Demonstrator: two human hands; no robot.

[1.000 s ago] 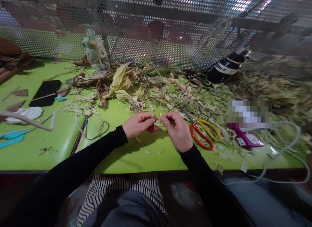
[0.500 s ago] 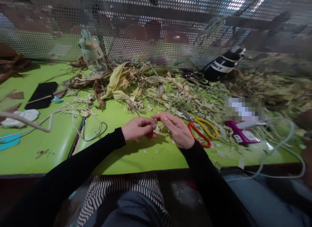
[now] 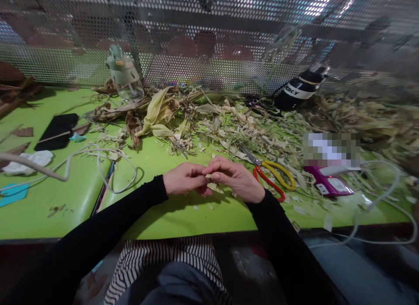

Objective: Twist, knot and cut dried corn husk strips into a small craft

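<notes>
My left hand (image 3: 187,178) and my right hand (image 3: 236,178) meet above the green table (image 3: 183,215). Between their fingertips is a small pale piece of corn husk (image 3: 215,188), partly hidden by the fingers. The left thumb and fingers pinch it from one side, while the right thumb and fingers close on it from the other. Scissors (image 3: 275,174) with one red and one yellow handle lie just beyond the right hand, blades pointing to the back left. Behind both hands, a yellowish corn husk (image 3: 157,110) rests among dry scraps.
Husk shreds (image 3: 229,121) spread along the back. A clear bottle (image 3: 126,80) and a black bottle (image 3: 297,91) stand by the perforated metal screen (image 3: 203,56). On the left are a phone (image 3: 56,131) and a looped white cable (image 3: 98,150); on the right, a purple-and-white device (image 3: 329,182).
My right hand's fingers have lowered and curled in against the left fingertips, closing around the husk piece. The left hand has barely moved. The whole view has shifted slightly.
</notes>
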